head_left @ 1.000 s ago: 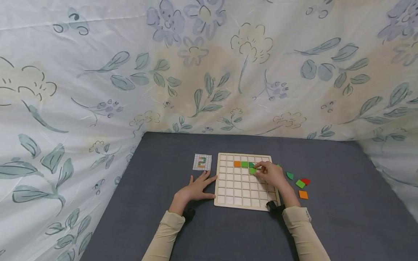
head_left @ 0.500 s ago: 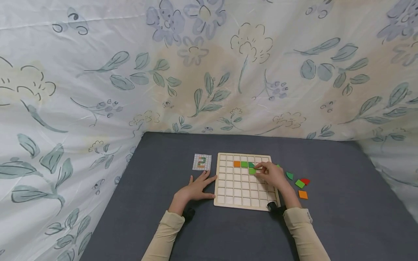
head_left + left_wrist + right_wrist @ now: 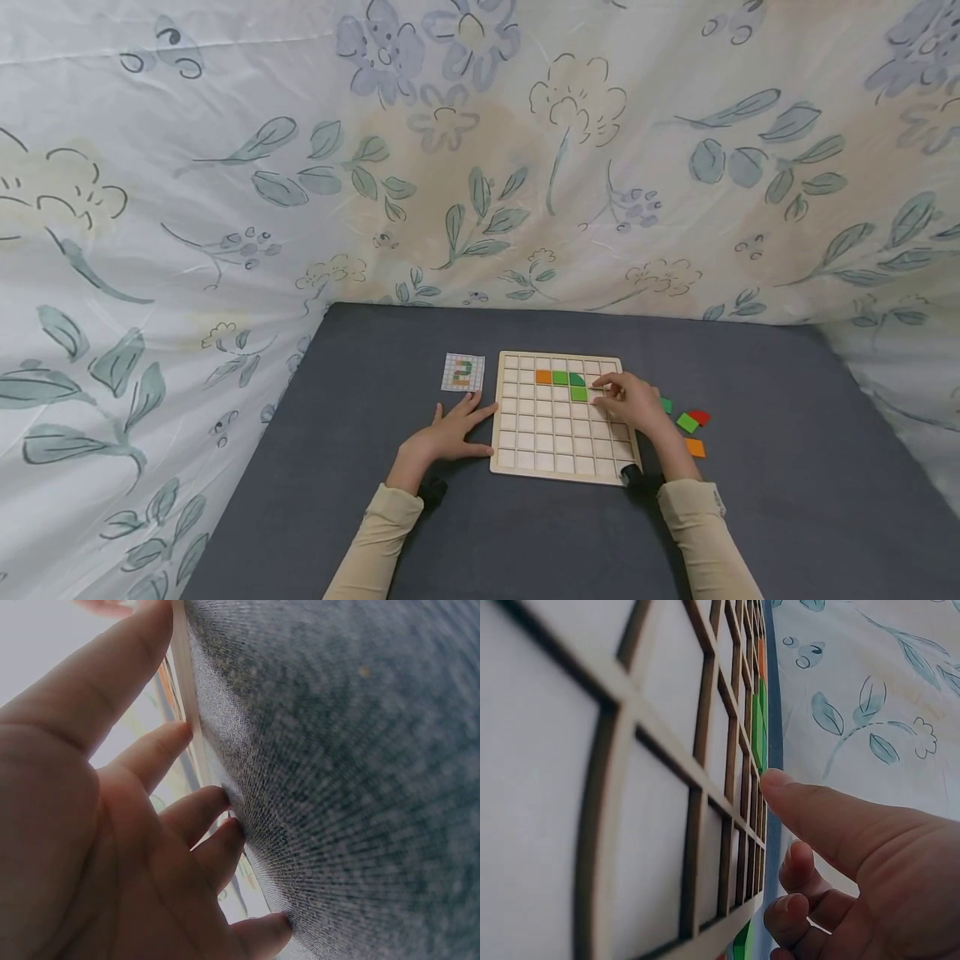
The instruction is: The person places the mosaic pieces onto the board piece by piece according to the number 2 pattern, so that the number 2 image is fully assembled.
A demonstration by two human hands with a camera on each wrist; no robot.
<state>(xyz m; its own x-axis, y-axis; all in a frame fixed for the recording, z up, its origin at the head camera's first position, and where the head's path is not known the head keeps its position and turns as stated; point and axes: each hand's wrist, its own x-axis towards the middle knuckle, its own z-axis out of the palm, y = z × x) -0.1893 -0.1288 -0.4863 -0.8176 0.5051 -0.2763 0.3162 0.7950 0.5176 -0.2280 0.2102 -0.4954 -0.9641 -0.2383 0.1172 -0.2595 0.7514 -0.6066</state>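
A wooden grid board [image 3: 525,458] lies on the dark cloth in the head view. Its cells hold an orange square tile [image 3: 543,377], a green square tile [image 3: 560,378], a dark green tile with a rounded corner [image 3: 577,380] and, below that one, another light green square tile [image 3: 579,393]. My left hand [image 3: 450,435] is spread flat, thumb and fingertips touching the board's left edge. Just right of the tiles, my right hand [image 3: 633,402] hovers over the board, thumb and index apart with nothing visible between them. The right wrist view shows the thumb [image 3: 810,806] near the green tiles.
A small printed pattern card [image 3: 462,372] lies left of the board. Loose tiles lie to the right: dark green [image 3: 666,405], light green [image 3: 687,423], red [image 3: 700,417] and orange [image 3: 696,448]. A floral curtain [image 3: 480,167] hangs behind the table.
My right hand has drawn off the placed green tiles and shifted slightly right, so the rounded dark green tile shows more fully. My left hand has stayed at the board's edge.
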